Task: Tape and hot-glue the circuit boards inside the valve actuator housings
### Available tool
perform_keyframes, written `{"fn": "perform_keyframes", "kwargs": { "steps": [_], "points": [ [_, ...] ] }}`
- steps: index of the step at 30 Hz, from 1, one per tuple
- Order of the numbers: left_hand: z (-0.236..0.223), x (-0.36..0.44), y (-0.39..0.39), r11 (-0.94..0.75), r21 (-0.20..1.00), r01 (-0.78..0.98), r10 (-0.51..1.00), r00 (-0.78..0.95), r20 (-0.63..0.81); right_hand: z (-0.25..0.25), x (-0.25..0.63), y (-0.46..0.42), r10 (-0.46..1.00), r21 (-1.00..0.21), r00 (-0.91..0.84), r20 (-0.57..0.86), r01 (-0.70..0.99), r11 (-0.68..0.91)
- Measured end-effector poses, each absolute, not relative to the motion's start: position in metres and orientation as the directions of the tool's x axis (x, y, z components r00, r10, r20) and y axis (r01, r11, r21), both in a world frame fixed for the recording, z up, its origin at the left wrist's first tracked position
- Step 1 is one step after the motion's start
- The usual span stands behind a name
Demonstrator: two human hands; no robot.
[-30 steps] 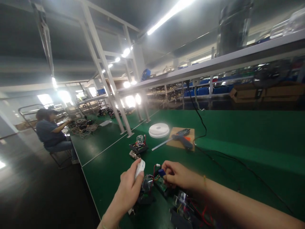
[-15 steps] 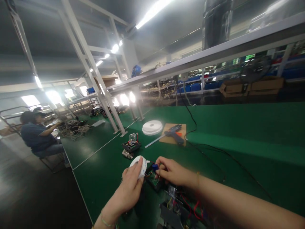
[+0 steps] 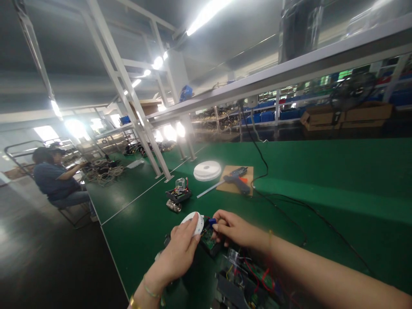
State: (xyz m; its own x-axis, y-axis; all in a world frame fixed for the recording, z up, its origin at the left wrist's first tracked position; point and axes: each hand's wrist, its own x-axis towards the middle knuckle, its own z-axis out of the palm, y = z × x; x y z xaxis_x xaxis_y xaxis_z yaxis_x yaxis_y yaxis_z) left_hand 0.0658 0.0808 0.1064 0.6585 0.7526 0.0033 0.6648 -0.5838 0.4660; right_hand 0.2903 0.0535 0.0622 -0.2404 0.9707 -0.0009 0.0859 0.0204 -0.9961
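Observation:
My left hand [image 3: 183, 249] is closed over a white round disc [image 3: 198, 224], its fingers lying across the top. Just right of the disc is a green circuit board [image 3: 210, 242] in a black housing, with thin wires at its edge. My right hand [image 3: 230, 229] pinches at a small blue part [image 3: 212, 222] above the board; the fingertips partly hide the contact. Close in front of my right forearm sits an opened black device [image 3: 233, 285] with red and yellow wires and a clear piece on it.
Beyond my hands, another opened device [image 3: 179, 191] lies by a metal cylinder [image 3: 174, 206]. A thick white roll [image 3: 207, 170] and a glue gun [image 3: 238, 183] on cardboard [image 3: 225, 185] lie farther back. A black cable [image 3: 289, 197] crosses the bench. A person [image 3: 58, 176] sits far left.
The white disc has moved slightly right, closer to the board, and its side nub shows less. My right hand stays at the blue part. The whole view shifts a little.

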Motion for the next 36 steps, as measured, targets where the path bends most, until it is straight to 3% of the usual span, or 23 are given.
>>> {"fn": "perform_keyframes", "kwargs": {
  "steps": [10, 24, 36],
  "points": [
    [0.114, 0.072, 0.086, -0.54, 0.448, 0.712, 0.796, 0.605, -0.004, 0.057, 0.296, 0.058, 0.978, -0.999, -0.209, -0.023, 0.036, -0.016],
    [0.106, 0.081, 0.091, -0.599, 0.385, 0.702, 0.761, 0.649, 0.002, 0.074, 0.279, 0.044, 0.969, -0.903, -0.119, 0.218, 0.352, 0.246],
    [0.104, 0.088, 0.091, -0.603, 0.369, 0.708, 0.764, 0.646, 0.009, 0.078, 0.275, 0.042, 0.952, -0.804, -0.101, 0.288, 0.515, 0.298]
  ]
}}
